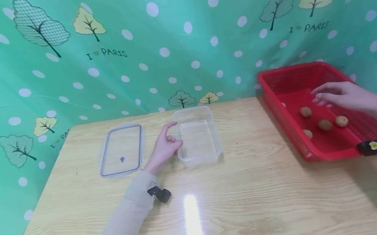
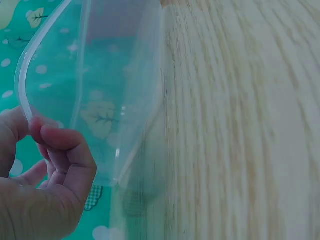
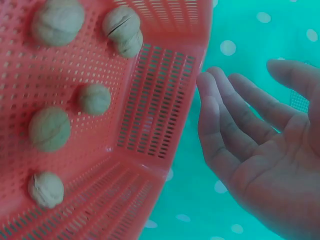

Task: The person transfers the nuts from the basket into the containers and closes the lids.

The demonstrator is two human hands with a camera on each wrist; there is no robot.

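A clear plastic container (image 1: pixel 198 136) stands uncovered in the middle of the table. My left hand (image 1: pixel 164 146) is at its left side, and in the left wrist view the thumb and fingers pinch the rim of the container (image 2: pixel 65 75). On the right is a red perforated basket (image 1: pixel 282 129) with several walnuts (image 1: pixel 324 125) on its bottom. Over this basket hangs my right hand (image 1: pixel 352 99), its fingers loosely bent and holding nothing. The right wrist view shows its palm (image 3: pixel 270 175) bare, with walnuts (image 3: pixel 50 129) spread apart below.
A clear lid with a blue seal (image 1: pixel 122 150) lies flat to the left of the container. Behind the wooden table (image 1: pixel 248 204) hangs a green dotted cloth (image 1: pixel 180 48). A bright light reflection shows on the front of the tabletop.
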